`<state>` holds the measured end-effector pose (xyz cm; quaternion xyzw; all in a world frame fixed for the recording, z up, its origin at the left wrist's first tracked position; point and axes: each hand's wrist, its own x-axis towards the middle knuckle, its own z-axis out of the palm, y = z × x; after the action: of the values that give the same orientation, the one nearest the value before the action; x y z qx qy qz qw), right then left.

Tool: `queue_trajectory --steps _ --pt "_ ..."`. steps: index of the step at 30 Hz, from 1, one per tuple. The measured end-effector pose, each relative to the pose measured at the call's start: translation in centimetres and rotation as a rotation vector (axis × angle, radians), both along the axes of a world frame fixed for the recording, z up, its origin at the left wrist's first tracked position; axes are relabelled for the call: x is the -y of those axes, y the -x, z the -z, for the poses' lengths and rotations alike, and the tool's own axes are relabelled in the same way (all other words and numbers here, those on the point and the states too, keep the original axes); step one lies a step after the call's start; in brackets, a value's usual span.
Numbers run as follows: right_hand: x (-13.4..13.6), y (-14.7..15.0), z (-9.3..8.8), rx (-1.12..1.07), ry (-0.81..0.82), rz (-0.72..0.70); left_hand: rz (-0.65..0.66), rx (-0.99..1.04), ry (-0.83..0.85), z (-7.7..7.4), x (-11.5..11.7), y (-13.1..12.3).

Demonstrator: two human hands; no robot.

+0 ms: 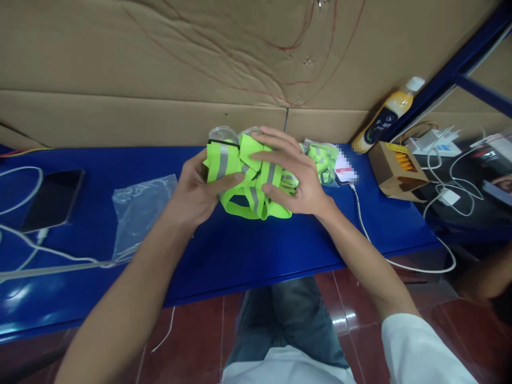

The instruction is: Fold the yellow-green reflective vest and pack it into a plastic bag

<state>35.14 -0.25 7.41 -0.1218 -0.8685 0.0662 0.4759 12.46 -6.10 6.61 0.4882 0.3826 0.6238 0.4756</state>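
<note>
A bundle of neon-yellow reflective straps (256,197) with grey stripes is held above the blue table. My left hand (200,186) grips its left side, the thumb lying across the front. My right hand (296,170) is closed round the right side, fingers over the top and thumb at the front. Loops of strap hang below the hands. Clear rounded plastic (223,134) shows behind the top of the bundle. Just right of my right hand lies a clear bag with more neon-yellow straps (323,160).
On the blue table (240,256) lie a flat clear plastic bag (140,208) and a dark phone (54,197) with white cables. At the right, a yellow drink bottle (386,120) leans beside a small cardboard box (394,173). A cardboard wall (160,117) stands behind.
</note>
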Motion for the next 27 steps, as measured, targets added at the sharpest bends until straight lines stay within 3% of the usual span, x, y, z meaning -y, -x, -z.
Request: queue_trajectory --steps 5,13,17,21,24,27 --pt "-0.2 0.0 0.2 -0.065 0.192 0.066 0.021 -0.13 -0.06 0.9 -0.1 1.1" --pt "-1.9 -1.2 0.0 0.049 0.564 -0.219 0.056 -0.43 -0.277 0.3 -0.5 1.6" --pt "-1.7 -1.1 0.4 -0.098 0.654 -0.165 -0.026 -0.18 -0.175 1.6 -1.0 0.4" --pt "-1.4 0.0 1.4 -0.291 0.697 -0.15 0.114 0.019 -0.036 2.6 -0.7 -0.8" --pt "-1.2 0.5 1.7 -0.329 0.654 -0.047 0.24 0.074 -0.013 2.1 -0.1 -1.6" --pt "-1.0 0.4 1.3 -0.269 0.503 0.086 0.308 0.089 0.078 1.0 0.3 -2.1"
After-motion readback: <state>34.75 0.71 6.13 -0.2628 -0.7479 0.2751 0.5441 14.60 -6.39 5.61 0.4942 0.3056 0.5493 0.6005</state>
